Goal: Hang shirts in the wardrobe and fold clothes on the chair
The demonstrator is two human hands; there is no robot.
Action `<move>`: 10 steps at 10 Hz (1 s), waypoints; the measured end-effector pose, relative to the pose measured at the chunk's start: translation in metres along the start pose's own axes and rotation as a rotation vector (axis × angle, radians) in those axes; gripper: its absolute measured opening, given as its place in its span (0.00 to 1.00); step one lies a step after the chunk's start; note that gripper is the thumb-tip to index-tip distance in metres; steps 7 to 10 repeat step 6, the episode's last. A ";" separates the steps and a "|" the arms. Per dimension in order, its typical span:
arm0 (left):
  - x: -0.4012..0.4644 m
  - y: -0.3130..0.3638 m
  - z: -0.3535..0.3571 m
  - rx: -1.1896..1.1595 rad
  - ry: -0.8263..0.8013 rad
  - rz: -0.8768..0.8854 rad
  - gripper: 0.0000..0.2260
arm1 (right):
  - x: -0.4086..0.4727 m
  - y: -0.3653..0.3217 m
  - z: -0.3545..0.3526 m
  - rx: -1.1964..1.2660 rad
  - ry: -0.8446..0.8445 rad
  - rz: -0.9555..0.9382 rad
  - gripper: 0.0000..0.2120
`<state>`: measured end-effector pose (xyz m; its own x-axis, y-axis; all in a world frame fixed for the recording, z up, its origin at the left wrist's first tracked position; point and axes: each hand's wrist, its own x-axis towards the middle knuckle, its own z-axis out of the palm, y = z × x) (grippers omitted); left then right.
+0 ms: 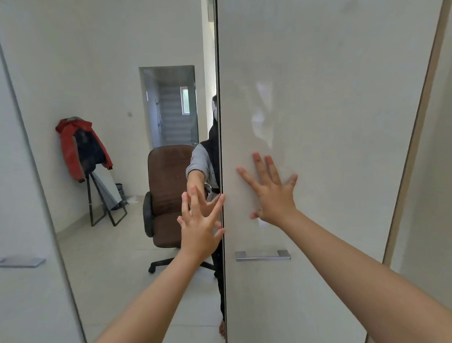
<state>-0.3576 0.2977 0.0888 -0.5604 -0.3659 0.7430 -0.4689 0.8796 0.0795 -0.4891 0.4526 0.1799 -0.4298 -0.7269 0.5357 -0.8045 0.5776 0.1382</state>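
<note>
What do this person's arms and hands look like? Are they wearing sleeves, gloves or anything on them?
Both forearms are bare up to the bottom edge of the picture: no sleeves, gloves, watch or bracelets show. The left hand and right hand have slim fingers with no clear rings. The mirrored wardrobe door reflects a grey sleeve rolled up on the arm, and dark clothing beside it.

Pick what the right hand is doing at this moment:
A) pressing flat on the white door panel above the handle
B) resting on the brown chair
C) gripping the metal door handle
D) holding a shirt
A: the right hand lies with fingers spread on the white door panel, above the metal handle, which it does not touch.
</note>
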 end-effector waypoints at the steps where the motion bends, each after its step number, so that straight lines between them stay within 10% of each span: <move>1: -0.002 0.002 -0.003 -0.002 -0.002 0.006 0.40 | -0.003 -0.002 0.000 -0.039 0.014 0.020 0.64; 5: 0.001 0.032 -0.032 0.078 -0.207 -0.135 0.41 | -0.013 -0.019 -0.013 0.009 0.073 0.025 0.55; 6: -0.013 0.042 -0.041 -0.022 -0.265 -0.174 0.44 | -0.023 -0.023 -0.033 0.396 0.490 0.012 0.35; 10: -0.013 0.042 -0.041 -0.022 -0.265 -0.174 0.44 | -0.023 -0.023 -0.033 0.396 0.490 0.012 0.35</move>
